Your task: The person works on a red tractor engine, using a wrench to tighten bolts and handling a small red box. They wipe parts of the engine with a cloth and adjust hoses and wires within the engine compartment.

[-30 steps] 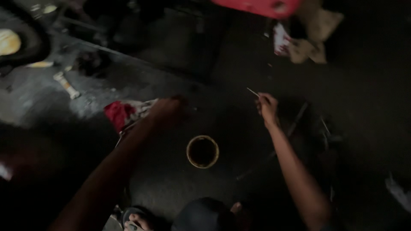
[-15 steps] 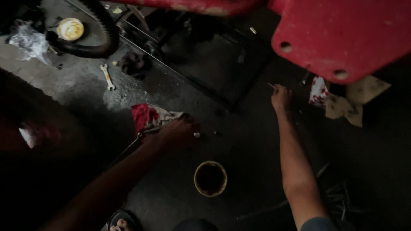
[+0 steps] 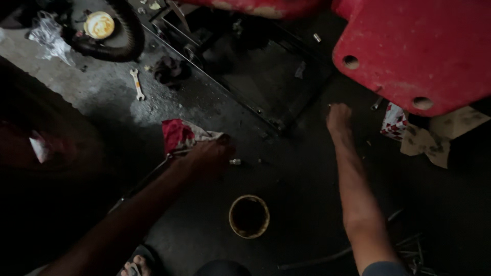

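Note:
My left hand (image 3: 212, 153) rests low on the dark, oily floor at the edge of a red and white rag (image 3: 179, 134). Its fingers are curled down, and the gloom hides whether they grip anything. A small metal socket (image 3: 235, 161) lies just right of its fingertips. My right hand (image 3: 338, 118) reaches far forward, close under a red metal panel (image 3: 419, 56). Its fingers are closed, and the pale tip of a thin rod (image 3: 330, 105) shows at its top. A round tin (image 3: 249, 216) with dark liquid stands between my forearms.
A spanner (image 3: 137, 84) lies at upper left near a black tyre with a yellow hub (image 3: 99, 25). A metal frame rail (image 3: 225, 87) runs diagonally. A red and white packet (image 3: 394, 121) and stained cardboard (image 3: 440, 138) sit right. My sandalled foot (image 3: 135, 266) is at the bottom.
The view has tilted up, and the red panel and the tyre have come into sight. My right hand has stretched further forward under the panel. My left hand stays by the rag.

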